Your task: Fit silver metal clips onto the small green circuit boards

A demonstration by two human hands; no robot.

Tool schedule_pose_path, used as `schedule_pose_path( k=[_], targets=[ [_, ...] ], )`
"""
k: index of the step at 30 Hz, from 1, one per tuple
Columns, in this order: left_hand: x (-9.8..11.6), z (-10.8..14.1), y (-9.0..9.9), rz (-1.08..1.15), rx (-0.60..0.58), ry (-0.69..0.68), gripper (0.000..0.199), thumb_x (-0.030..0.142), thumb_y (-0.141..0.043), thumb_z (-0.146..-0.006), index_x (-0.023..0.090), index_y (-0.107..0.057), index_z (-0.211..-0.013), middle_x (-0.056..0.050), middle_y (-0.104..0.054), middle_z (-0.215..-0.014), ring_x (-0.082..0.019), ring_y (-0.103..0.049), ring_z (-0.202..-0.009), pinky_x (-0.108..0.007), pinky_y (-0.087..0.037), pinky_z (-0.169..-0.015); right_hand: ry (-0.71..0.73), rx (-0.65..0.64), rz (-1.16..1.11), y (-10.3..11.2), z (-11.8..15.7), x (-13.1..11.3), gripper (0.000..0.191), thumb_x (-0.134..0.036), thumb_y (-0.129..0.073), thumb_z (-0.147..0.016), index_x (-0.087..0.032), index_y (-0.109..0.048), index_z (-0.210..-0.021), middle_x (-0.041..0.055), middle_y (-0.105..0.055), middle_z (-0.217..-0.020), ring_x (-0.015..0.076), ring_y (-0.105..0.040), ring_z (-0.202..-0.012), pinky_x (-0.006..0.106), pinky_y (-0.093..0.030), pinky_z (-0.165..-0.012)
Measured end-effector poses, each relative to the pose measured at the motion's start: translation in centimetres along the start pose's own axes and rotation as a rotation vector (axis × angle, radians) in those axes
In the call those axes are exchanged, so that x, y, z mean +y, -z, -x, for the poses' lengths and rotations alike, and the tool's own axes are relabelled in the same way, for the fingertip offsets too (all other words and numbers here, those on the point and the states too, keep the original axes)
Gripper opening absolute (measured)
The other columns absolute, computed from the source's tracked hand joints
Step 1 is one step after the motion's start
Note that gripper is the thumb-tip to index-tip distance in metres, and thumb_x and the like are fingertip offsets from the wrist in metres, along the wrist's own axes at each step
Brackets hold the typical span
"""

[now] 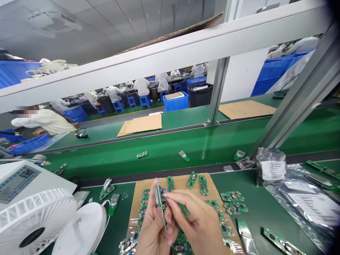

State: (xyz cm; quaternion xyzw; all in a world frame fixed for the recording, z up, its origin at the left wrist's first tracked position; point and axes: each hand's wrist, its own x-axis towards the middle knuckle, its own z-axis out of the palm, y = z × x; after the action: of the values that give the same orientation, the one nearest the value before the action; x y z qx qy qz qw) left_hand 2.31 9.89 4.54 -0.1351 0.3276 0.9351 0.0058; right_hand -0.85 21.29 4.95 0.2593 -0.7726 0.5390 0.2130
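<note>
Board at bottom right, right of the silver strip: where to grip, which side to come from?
Pinch the board by its long edges, probably from above with the right hand, which is nearer. It lies flat, long and narrow, with parts on its upper face, so the edges look safer; table shows along both long sides.
</note>
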Motion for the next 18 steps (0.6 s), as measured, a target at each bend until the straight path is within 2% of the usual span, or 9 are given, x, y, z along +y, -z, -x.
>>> schedule_pose_path(
  k=[3,6,8,10,12,14,15,18],
  targets=[
    [-0.1,0.0,0.2,-0.005,0.006,0.003,0.055,0.032,-0.086,-0.063,0.039,-0.067,-0.114,0.005,-0.058,-0.053,-0.004,-0.049,-0.041,-0.011,-0.039,-0.041,0.032,-0.018,0.009,0.0,0.3,0.2,0.019,-0.014,-0.054,-0.092,-0.022,-0.068,-0.103,0.0021,-0.072,-0.101,0.0153,-0.069,-0.09,0.02,-0.054,-0.08],
    [-0.1,0.0,0.7,-0.038,-0.041,-0.015,0.057,0.033,-0.083,-0.067,0.039,-0.063,-0.121,0.005,-0.059,-0.052,-0.005,-0.049,-0.039,-0.011,-0.039,-0.04,0.036,-0.027,-0.017,0.1,0.4,0.0,0.023,-0.013,-0.054,-0.092,-0.023,-0.069,-0.106,0.0016,-0.072,-0.103,0.0151,-0.069,-0.091,0.02,-0.054,-0.08],
    [-0.1,0.1,1.0,-0.074,-0.063,-0.035,0.061,0.033,-0.081,-0.07,0.039,-0.058,-0.126,0.005,-0.059,-0.051,-0.005,-0.049,-0.038,-0.012,-0.038,-0.038,-0.01,-0.027,-0.109,0.2,0.3,-0.2,0.023,-0.014,-0.054,-0.092,-0.024,-0.07,-0.105,0.0017,-0.073,-0.101,0.0153,-0.069,-0.09,0.02,-0.055,-0.08],
    [0.1,0.3,1.0,-0.147,-0.042,-0.066,0.066,0.033,-0.081,-0.069,0.036,-0.056,-0.13,0.004,-0.06,-0.051,-0.007,-0.05,-0.037,-0.013,-0.038,-0.036,-0.145,-0.01,-0.267,0.0,0.2,-0.3,0.019,-0.017,-0.058,-0.09,-0.025,-0.074,-0.097,0.0018,-0.073,-0.096,0.0167,-0.069,-0.088,0.021,-0.056,-0.078],
    [0.4,0.6,0.6,-0.239,0.033,-0.105,0.07,0.032,-0.084,-0.065,0.032,-0.056,-0.13,0.002,-0.064,-0.054,-0.009,-0.052,-0.039,-0.014,-0.04,-0.035,-0.382,0.0,-0.529,-0.5,0.0,-0.3,0.011,-0.025,-0.065,-0.087,-0.025,-0.076,-0.086,0.0019,-0.073,-0.083,0.0167,-0.068,-0.071,0.021,-0.057,-0.061],
    [0.8,1.0,-0.2,-0.325,0.139,-0.147,0.074,0.03,-0.087,-0.061,0.025,-0.058,-0.129,-0.001,-0.068,-0.059,-0.011,-0.056,-0.044,-0.017,-0.044,-0.037,-0.651,-0.03,-0.841,-1.0,-0.1,-0.2,0.015,-0.036,-0.072,-0.08,-0.022,-0.075,-0.078,0.0008,-0.067,-0.067,0.0132,-0.059,-0.051,0.019,-0.049,-0.04],
    [1.0,1.2,-0.7,-0.361,0.188,-0.164,0.078,0.03,-0.088,-0.059,0.022,-0.057,-0.13,-0.001,-0.069,-0.06,-0.012,-0.056,-0.046,-0.018,-0.047,-0.039,-0.754,-0.055,-0.972,-1.3,-0.2,-0.2,0.02,-0.041,-0.075,-0.077,-0.02,-0.074,-0.077,-0.0001,-0.063,-0.062,0.0111,-0.053,-0.045,0.017,-0.043,-0.034],
    [1.5,1.8,-2.1,-0.447,0.276,-0.204,0.095,0.034,-0.089,-0.055,0.014,-0.049,-0.138,-0.001,-0.068,-0.057,-0.011,-0.054,-0.048,-0.021,-0.051,-0.046,-0.895,-0.091,-1.15,-1.6,-0.4,-0.2,0.03,-0.044,-0.082,-0.068,-0.017,-0.073,-0.077,-0.0007,-0.058,-0.06,0.0082,-0.045,-0.046,0.015,-0.038,-0.035]
  ],
)
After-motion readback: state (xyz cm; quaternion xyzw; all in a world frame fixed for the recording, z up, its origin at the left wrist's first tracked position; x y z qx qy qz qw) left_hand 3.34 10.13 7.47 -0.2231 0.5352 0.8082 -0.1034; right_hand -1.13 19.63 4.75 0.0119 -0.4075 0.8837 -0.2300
